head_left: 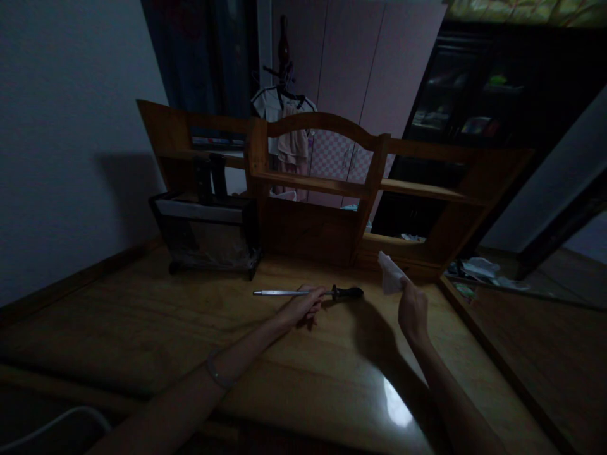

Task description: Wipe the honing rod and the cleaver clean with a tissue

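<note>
My left hand (310, 304) is closed around the metal rod of a honing steel (279, 292), close to its guard. The black handle (349, 292) of the steel points right and its silver tip points left, just above the wooden desk. To the right, my right hand (413, 308) is raised and closed on a thin white tissue (391, 275), which sticks up and to the left from the fingers. The tissue and the steel are apart. A bracelet (219, 371) circles my left forearm.
A dark knife block (203, 215) with black handles stands at the back left of the wooden desk (199, 316). Along the back runs a wooden shelf (322, 183). Plastic bags (484, 268) lie beyond the desk's right edge. A white cable (71, 414) curves at lower left.
</note>
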The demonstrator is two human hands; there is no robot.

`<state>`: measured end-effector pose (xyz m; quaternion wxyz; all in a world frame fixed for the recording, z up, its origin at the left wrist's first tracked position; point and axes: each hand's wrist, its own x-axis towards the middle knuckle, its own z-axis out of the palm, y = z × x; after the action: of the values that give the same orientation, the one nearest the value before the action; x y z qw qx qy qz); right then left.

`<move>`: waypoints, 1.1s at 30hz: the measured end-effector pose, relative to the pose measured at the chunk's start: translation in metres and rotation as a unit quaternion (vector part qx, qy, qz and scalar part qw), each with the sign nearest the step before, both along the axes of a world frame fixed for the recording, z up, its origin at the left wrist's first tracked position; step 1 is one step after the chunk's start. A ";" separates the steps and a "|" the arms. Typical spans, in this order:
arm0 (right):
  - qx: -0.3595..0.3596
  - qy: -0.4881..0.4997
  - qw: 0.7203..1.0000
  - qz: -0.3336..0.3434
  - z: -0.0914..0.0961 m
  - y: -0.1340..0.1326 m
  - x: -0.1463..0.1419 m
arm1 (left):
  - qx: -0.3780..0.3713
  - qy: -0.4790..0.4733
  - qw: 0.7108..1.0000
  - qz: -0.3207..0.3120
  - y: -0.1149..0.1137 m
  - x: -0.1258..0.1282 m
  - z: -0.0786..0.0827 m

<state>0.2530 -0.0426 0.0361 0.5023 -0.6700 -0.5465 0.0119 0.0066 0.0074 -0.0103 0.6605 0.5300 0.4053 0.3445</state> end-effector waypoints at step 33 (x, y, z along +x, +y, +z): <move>-0.199 -0.287 0.918 0.189 -0.018 0.003 -0.028 | 0.020 0.063 0.997 0.038 -0.005 -0.003 0.005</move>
<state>0.2249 -0.0394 0.0177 0.1691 -0.6147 -0.7701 0.0224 0.0039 0.0022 -0.0053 0.6095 0.5478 0.4590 0.3431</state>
